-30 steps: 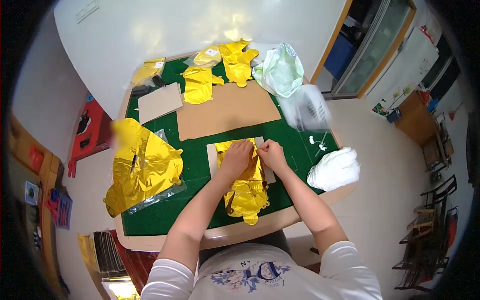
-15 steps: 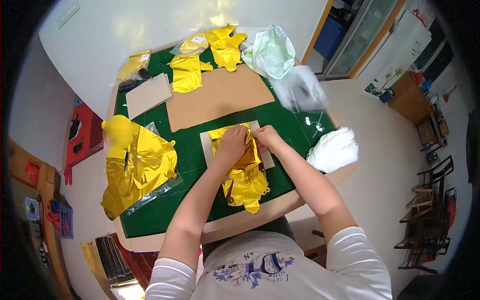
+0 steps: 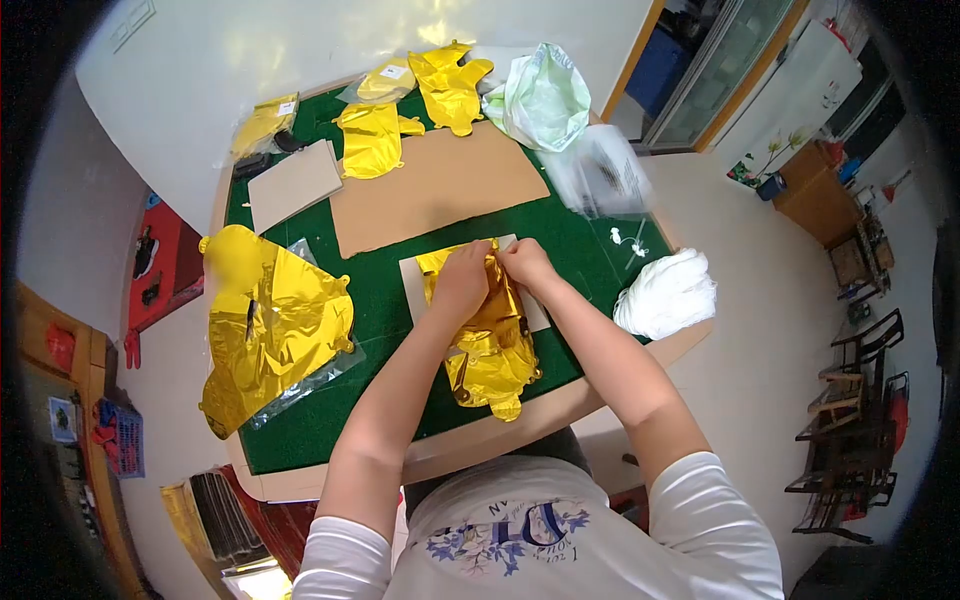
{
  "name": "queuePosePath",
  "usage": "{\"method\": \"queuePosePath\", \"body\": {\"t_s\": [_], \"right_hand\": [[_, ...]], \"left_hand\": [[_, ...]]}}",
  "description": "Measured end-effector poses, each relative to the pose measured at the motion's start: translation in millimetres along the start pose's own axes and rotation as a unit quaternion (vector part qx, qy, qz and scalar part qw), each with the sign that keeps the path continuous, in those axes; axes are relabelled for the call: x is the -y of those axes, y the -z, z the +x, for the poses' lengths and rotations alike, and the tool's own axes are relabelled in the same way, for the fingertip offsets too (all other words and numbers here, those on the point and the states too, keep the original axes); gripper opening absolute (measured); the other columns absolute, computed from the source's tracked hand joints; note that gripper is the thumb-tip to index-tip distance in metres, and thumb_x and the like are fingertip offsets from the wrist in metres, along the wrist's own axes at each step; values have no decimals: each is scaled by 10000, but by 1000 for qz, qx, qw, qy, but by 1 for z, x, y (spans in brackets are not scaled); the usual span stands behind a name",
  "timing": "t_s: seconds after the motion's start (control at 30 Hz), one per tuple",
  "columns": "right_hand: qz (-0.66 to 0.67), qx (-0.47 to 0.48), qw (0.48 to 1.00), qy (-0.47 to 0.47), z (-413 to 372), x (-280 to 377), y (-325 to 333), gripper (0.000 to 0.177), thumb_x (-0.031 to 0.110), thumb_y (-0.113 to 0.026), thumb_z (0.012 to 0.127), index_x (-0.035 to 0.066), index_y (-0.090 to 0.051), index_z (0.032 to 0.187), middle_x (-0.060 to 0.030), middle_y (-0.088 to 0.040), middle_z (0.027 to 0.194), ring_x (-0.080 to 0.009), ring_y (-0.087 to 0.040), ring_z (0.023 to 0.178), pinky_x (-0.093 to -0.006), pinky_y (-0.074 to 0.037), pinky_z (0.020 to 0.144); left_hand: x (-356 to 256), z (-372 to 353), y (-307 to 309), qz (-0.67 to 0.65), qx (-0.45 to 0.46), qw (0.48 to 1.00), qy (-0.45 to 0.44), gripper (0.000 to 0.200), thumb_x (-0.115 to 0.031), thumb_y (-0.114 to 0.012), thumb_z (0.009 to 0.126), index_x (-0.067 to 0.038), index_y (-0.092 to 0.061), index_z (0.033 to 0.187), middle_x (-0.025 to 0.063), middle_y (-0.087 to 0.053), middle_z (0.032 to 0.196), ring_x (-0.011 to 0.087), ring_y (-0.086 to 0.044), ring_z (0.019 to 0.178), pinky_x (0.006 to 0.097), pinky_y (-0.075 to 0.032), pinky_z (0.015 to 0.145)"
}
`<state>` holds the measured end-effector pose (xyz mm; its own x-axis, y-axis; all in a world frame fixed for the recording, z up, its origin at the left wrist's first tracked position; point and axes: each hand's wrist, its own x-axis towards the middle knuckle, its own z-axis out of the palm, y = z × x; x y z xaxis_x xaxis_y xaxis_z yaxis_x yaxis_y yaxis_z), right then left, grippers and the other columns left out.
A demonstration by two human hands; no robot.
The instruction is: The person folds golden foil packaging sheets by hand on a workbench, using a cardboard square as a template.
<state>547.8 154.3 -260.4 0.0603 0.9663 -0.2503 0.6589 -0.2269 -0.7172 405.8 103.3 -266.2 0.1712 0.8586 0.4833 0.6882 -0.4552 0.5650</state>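
A flat gold foil balloon [image 3: 494, 365] lies lengthwise in front of me, its upper part over a grey-beige cardboard piece [image 3: 413, 290]. My left hand [image 3: 464, 281] is on the balloon's upper left part, its fingers closed on the foil near the top edge. Close beside it, my right hand [image 3: 527, 265] pinches at the upper right edge of the foil. The fingertips of both hands almost meet, and the exact grip between them is partly hidden. The balloon's lower end, with small rounded tabs, hangs past the cardboard toward me.
A larger gold foil balloon [image 3: 290, 310] lies on clear plastic at the left. Beyond are a brown cardboard sheet [image 3: 440, 190], more gold foil [image 3: 450, 90], and a pale green plastic bag [image 3: 545, 100]. White string [image 3: 668, 295] is bundled at the right of the green tabletop [image 3: 390, 400].
My right hand has shifted slightly left, closer to my left hand at the balloon's top. The foil between the hands has moved a little. The whole view has shifted slightly.
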Motion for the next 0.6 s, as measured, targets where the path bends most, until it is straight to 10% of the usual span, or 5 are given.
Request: {"method": "queuePosePath", "body": {"t_s": [0.23, 0.33, 0.53, 0.6], "right_hand": [[29, -9, 1000, -6, 4, -8, -4, 270, 243, -676, 829, -7, -651, 731, -83, -610, 625, -165, -543, 489, -340, -405, 436], [42, 19, 997, -59, 12, -11, -9, 344, 297, -654, 788, -27, -690, 897, -236, -677, 914, -364, -670, 883, -409, -524, 769], [-34, 20, 999, -13, -7, 4, 5, 329, 294, -642, 808, -15, -698, 908, -228, -679, 903, -373, -662, 892, -420, -514, 790], [-40, -16, 999, 30, -18, 6, 8, 322, 295, -657, 811, -27, -656, 797, -173, -651, 734, -275, -633, 687, -382, -498, 661]], "left_hand": [[-3, 0, -1, -6, -27, 1000, -12, 251, -28, -462, 854, -32, -545, 1092, 194, -618, 1037, 380, -574, 1011, 450, -461, 873], [-1, 0, -3, 2, -26, 1000, -16, 250, -29, -464, 854, -30, -551, 1089, 190, -615, 1054, 377, -571, 1024, 447, -458, 883], [-4, -1, -3, 11, -30, 999, -13, 254, -36, -466, 859, -33, -548, 1099, 174, -616, 1083, 364, -567, 1044, 435, -453, 895], [-2, -1, -4, 8, -31, 999, -9, 263, -38, -464, 862, -34, -543, 1113, 175, -617, 1085, 364, -568, 1041, 435, -453, 892]]}}
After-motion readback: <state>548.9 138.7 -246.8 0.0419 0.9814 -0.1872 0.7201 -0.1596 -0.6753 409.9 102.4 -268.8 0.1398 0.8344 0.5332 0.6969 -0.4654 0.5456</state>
